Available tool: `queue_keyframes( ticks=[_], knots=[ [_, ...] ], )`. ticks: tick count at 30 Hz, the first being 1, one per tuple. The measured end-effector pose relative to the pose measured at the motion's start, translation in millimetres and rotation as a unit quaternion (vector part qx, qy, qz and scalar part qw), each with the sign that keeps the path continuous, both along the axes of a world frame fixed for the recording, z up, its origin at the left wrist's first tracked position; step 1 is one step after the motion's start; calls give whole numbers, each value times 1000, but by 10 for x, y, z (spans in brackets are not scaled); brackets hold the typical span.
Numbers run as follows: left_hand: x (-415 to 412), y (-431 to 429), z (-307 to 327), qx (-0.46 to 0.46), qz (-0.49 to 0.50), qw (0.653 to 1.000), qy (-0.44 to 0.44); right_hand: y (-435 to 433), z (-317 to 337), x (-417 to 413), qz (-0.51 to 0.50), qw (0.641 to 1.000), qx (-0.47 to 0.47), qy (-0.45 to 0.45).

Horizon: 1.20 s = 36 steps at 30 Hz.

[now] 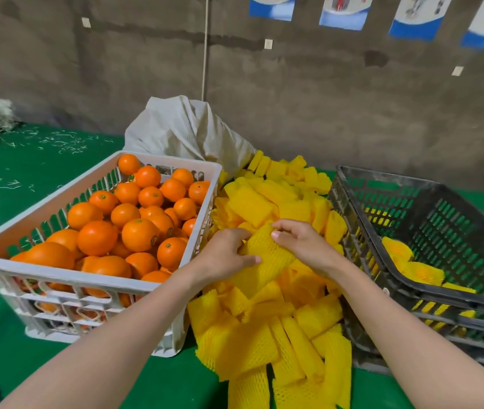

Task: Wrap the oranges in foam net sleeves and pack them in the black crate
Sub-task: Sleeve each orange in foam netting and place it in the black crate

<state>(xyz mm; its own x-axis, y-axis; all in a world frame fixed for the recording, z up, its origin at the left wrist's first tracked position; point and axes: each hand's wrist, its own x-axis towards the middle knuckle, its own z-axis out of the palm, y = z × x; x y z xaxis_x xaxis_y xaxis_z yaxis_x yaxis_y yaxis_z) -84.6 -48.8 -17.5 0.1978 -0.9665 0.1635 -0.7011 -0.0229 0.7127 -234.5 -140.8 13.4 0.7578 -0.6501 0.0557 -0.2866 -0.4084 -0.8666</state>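
A white crate (57, 278) on the left is heaped with several bare oranges (138, 233). Between the crates lies a pile of yellow foam net sleeves (267, 335). My left hand (223, 256) and my right hand (302, 243) both grip one yellow sleeve (267, 255) above the pile, fingers curled on its upper end. Whether an orange sits inside it cannot be told. The black crate (429, 293) stands tilted on the right, with a few sleeve-wrapped oranges (412, 265) in its bottom.
A grey cloth sack (187, 131) leans against the brown wall behind the sleeve pile. The green table cover (28, 160) carries scattered pale shreds at the left. A second dark crate is stacked under the black one.
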Motion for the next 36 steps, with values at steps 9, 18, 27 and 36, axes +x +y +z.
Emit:
queue_keyframes(
  ticks=[9,18,27,36],
  knots=[
    [123,94,-81,-93,131,985,-60,162,-146,303,-116,946,-296,-62],
    [492,270,33,-117,136,983,-40,268,-87,727,-52,943,-321,-68],
    [1100,343,13,14,164,986,31,120,-78,720,-27,993,-95,-70],
    [1235,324,-180,212,49,967,-132,116,-89,664,43,992,55,-109]
  ],
)
